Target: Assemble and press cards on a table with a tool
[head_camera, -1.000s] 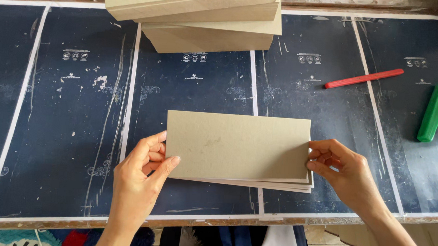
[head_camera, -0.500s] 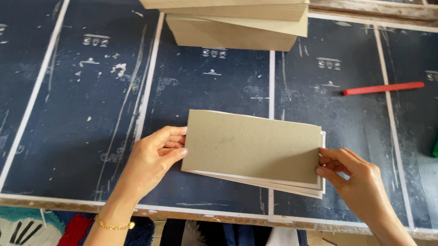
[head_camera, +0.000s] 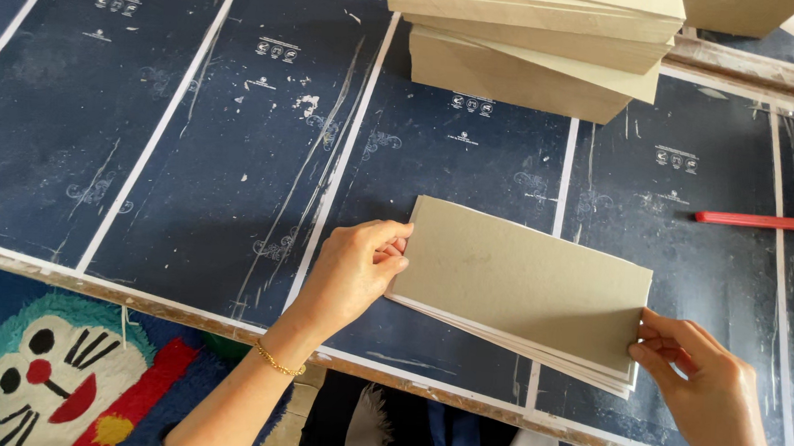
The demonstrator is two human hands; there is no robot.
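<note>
I hold a thin stack of grey cardboard sheets [head_camera: 524,286] by its two short ends, just above the dark blue printed table top [head_camera: 221,153]. My left hand [head_camera: 355,270] pinches the left end, fingers curled over the edge. My right hand [head_camera: 706,397] grips the lower right corner, where the sheets fan apart slightly. The stack lies tilted, its right end nearer to me.
A tall pile of grey cardboard sheets [head_camera: 539,42] stands at the back of the table. A red pencil-like stick [head_camera: 758,221] lies at the right. The table's wooden front edge [head_camera: 143,306] runs below my hands; a cartoon-face rug [head_camera: 51,377] lies on the floor at left.
The view has swung to the left and tilted, so the sheets and hands now sit further right in the frame. Both hands keep their grip on the stack. The green marker has left the view.
</note>
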